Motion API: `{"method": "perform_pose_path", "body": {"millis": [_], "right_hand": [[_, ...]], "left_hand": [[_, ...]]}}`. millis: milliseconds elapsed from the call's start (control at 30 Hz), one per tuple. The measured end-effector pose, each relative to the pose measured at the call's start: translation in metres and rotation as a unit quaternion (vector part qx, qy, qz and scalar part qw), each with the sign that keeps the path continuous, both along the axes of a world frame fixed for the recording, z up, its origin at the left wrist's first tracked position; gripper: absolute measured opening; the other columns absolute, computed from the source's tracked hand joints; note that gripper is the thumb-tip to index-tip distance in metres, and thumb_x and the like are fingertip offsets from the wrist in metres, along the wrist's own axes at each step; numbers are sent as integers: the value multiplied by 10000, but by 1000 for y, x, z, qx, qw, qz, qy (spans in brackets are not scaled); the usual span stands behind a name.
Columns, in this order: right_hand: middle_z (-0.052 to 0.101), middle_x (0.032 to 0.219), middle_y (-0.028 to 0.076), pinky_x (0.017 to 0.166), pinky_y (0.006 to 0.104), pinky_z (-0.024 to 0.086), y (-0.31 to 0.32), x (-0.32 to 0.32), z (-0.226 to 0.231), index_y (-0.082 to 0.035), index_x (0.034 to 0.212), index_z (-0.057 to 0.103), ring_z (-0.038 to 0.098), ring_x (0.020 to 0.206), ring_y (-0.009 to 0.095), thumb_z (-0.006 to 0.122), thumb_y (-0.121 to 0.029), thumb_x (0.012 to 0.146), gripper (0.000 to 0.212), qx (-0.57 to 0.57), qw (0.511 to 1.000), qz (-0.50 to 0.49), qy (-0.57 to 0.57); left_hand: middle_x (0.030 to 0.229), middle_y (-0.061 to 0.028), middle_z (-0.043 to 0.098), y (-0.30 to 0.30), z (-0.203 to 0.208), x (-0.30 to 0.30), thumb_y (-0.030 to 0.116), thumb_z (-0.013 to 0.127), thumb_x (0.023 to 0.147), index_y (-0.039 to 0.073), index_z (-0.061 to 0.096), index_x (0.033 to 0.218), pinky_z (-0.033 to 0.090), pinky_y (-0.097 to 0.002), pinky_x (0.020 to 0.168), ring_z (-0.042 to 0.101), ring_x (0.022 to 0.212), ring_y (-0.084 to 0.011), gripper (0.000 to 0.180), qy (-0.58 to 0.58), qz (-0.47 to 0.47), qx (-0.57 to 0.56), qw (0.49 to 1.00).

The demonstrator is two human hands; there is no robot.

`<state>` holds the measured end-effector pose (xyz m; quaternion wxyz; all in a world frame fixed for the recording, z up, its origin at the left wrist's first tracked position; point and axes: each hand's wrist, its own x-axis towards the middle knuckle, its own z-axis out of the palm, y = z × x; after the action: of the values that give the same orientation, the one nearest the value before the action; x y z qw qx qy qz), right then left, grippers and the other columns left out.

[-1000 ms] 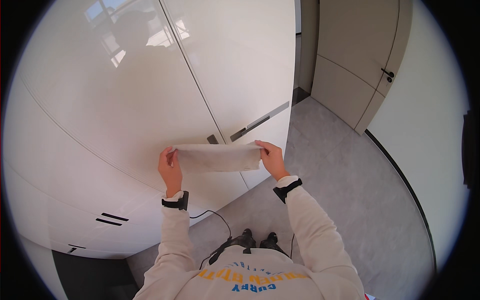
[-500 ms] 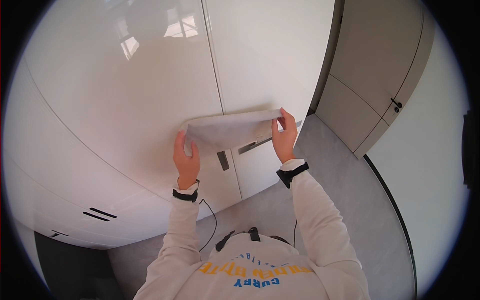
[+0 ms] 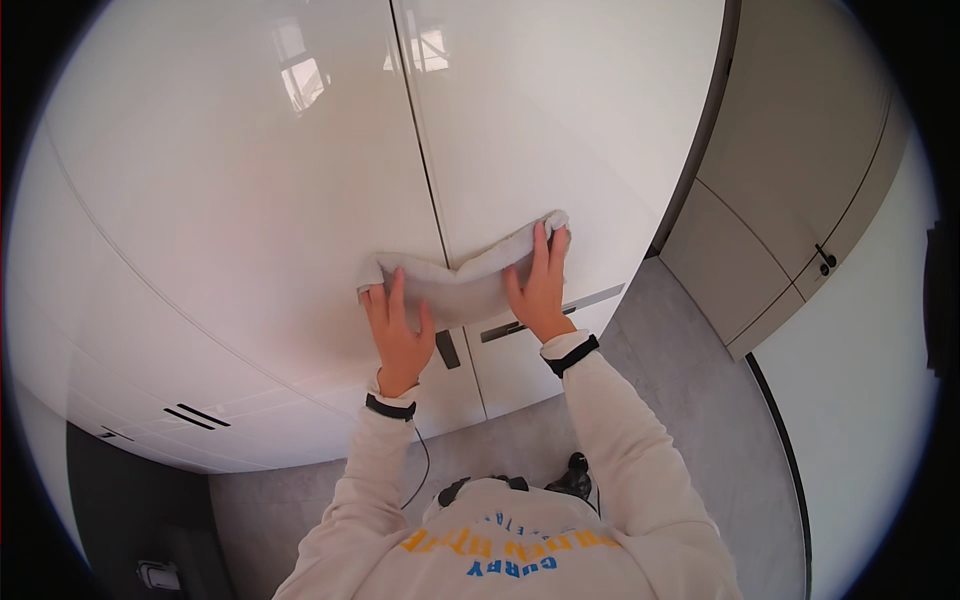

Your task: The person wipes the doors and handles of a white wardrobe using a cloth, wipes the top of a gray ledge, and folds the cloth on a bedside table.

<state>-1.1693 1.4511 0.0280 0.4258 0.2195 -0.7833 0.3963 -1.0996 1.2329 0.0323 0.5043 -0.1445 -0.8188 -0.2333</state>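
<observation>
A light grey cloth (image 3: 470,297) stretches between my two hands against the glossy white cabinet doors (image 3: 250,190), across the seam where they meet. Its upper edge is rolled over and sags in the middle. My left hand (image 3: 402,345) has hold of the cloth's left end, fingers pointing up and thumb to the right. At the raised right end, my right hand (image 3: 543,290) grips the bunched corner, and the fabric folds over the fingertips. Below the cloth, a dark recessed handle (image 3: 447,350) sits left of the seam and a long handle strip (image 3: 510,328) lies to its right.
Low drawers with black slot handles (image 3: 197,416) are at the left. A beige door (image 3: 790,170) with a black lever (image 3: 825,260) stands at the right, beside a white wall (image 3: 860,400). Grey floor (image 3: 680,340) lies below, with a thin black cable (image 3: 427,465) near me.
Both hands have closed in toward each other along the cloth. Its taut upper edge now sags, and its right end is bunched. My view has shifted slightly.
</observation>
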Motion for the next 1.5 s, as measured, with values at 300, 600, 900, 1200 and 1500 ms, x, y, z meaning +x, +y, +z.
{"method": "perform_pose_path", "body": {"millis": [300,600,900,1200,1500], "right_hand": [[246,1405,400,1096,629,182,106,-51,10,90,1436,257,241,1305,579,661,-172,796,800,17,995,-95,30],[231,1444,387,1123,561,186,200,-92,43,105,1439,228,248,1327,559,610,-158,837,760,-78,993,-69,54],[489,1324,258,993,385,405,229,-97,-25,49,1371,317,521,1205,337,465,-202,977,490,-248,947,117,-170],[507,1293,249,901,396,441,253,-96,-76,68,1290,434,520,1177,354,494,-223,977,431,-205,964,82,-147],[390,1433,225,1070,375,333,223,-79,18,36,1418,333,435,1274,300,468,-130,945,520,-210,958,138,-138]], "left_hand": [[1401,-336,324,124,-3,-44,145,642,814,-16,420,1394,212,-617,1063,335,1268,-494,641,5,19,-34,999],[1272,-295,367,220,12,-81,147,657,802,-17,398,1397,252,-578,993,354,1093,-459,669,4,36,-54,998],[1199,-236,452,263,-10,-88,143,661,776,-3,433,1370,330,-516,900,440,1073,-392,652,2,82,-109,991],[1308,-242,432,277,-29,-87,127,660,773,17,468,1349,318,-533,929,409,1151,-407,617,-34,26,-99,994],[1463,-305,247,264,-27,-74,92,662,782,8,402,1404,154,-607,1094,232,1346,-495,680,-73,-7,-7,997]]}}
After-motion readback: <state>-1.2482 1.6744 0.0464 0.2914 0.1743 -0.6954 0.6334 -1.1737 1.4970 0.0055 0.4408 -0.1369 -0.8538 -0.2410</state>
